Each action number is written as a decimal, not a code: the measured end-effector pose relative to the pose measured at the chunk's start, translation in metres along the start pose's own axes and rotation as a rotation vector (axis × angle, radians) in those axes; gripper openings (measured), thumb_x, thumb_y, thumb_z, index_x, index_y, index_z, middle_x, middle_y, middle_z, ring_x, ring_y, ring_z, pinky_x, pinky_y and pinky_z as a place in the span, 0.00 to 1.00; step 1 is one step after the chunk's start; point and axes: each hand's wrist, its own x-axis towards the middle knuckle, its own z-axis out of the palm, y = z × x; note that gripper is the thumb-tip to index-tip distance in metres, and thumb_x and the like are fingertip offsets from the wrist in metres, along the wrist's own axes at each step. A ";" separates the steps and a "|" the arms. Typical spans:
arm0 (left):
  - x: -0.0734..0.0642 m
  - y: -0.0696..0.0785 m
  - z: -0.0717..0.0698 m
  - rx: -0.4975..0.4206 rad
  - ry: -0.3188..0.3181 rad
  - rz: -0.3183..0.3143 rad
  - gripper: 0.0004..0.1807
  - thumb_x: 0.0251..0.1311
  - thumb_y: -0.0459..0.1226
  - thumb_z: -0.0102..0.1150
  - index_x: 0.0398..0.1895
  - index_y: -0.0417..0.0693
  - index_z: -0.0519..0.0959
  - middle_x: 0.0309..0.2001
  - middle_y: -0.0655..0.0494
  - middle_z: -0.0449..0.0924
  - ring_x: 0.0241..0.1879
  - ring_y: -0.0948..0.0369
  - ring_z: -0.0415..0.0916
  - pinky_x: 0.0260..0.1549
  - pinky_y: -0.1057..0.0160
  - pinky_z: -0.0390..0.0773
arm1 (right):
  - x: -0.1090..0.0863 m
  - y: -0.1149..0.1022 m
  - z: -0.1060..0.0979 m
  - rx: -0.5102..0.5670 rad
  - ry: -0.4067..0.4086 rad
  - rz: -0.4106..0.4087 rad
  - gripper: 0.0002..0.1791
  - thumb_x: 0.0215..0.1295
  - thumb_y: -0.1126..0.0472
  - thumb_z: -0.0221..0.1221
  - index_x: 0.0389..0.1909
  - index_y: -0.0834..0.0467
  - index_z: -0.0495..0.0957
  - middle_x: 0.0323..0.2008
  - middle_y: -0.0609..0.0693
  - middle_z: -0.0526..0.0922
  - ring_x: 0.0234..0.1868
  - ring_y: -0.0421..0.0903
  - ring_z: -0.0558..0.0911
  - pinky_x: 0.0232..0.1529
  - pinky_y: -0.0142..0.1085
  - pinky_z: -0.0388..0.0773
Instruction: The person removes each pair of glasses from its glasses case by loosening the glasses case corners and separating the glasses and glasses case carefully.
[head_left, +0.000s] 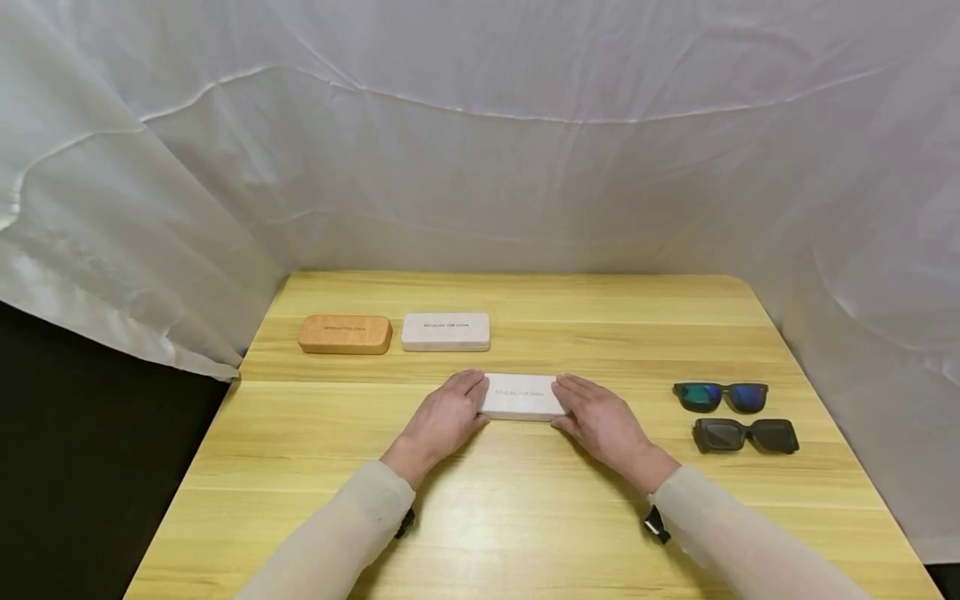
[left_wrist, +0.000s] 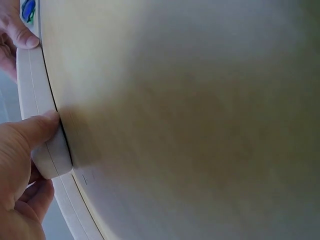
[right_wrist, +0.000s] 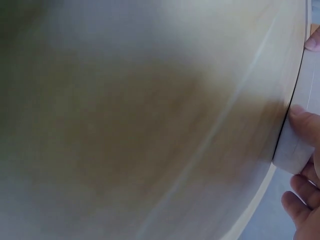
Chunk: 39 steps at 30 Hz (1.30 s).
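A white glasses case (head_left: 522, 395) with printed lettering on its lid lies closed on the table, its long side toward me. My left hand (head_left: 447, 415) grips its left end, thumb at the near side and fingers over the far part. At the other end my right hand (head_left: 602, 423) holds it the same way. In the left wrist view, the left thumb (left_wrist: 42, 127) presses the side of the case (left_wrist: 36, 90) beside its seam. The right wrist view has the right thumb (right_wrist: 306, 122) on the case's near face.
Behind the hands, an orange glasses case (head_left: 345, 334) and another white case (head_left: 446, 332) lie side by side. To the right are sunglasses with blue-green lenses (head_left: 721, 397) and black sunglasses (head_left: 746, 436). White cloth (head_left: 480, 183) hangs behind the wooden table (head_left: 480, 533).
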 end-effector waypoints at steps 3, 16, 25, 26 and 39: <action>0.001 -0.001 0.001 -0.021 -0.002 -0.004 0.33 0.71 0.46 0.68 0.70 0.34 0.75 0.69 0.40 0.76 0.71 0.47 0.73 0.73 0.54 0.73 | 0.001 0.000 -0.001 0.018 -0.007 0.013 0.35 0.64 0.48 0.74 0.65 0.66 0.80 0.64 0.62 0.83 0.65 0.58 0.83 0.67 0.51 0.80; -0.002 0.000 -0.001 -0.037 0.021 0.029 0.31 0.68 0.45 0.71 0.67 0.35 0.77 0.66 0.40 0.78 0.67 0.48 0.75 0.68 0.54 0.78 | -0.001 -0.004 -0.004 0.069 -0.020 0.050 0.35 0.61 0.49 0.76 0.64 0.65 0.82 0.63 0.61 0.84 0.64 0.58 0.84 0.66 0.51 0.81; -0.002 -0.002 0.001 -0.059 -0.007 -0.010 0.32 0.70 0.47 0.70 0.69 0.37 0.75 0.69 0.41 0.75 0.70 0.48 0.73 0.70 0.54 0.77 | 0.001 -0.003 -0.005 0.067 -0.001 0.041 0.35 0.59 0.48 0.77 0.62 0.64 0.83 0.62 0.60 0.85 0.62 0.58 0.85 0.64 0.51 0.82; -0.002 -0.003 0.001 -0.064 -0.014 -0.015 0.32 0.70 0.47 0.69 0.69 0.37 0.75 0.69 0.41 0.75 0.70 0.48 0.73 0.70 0.53 0.76 | 0.001 -0.003 -0.005 0.069 -0.003 0.041 0.35 0.59 0.48 0.77 0.62 0.64 0.83 0.62 0.60 0.85 0.62 0.58 0.85 0.64 0.51 0.82; 0.000 -0.008 -0.001 -0.076 -0.054 0.017 0.31 0.71 0.45 0.69 0.70 0.37 0.74 0.70 0.42 0.74 0.71 0.48 0.72 0.73 0.54 0.72 | 0.004 -0.001 -0.009 0.126 -0.058 0.113 0.34 0.60 0.48 0.76 0.63 0.61 0.83 0.63 0.58 0.84 0.64 0.59 0.84 0.66 0.53 0.81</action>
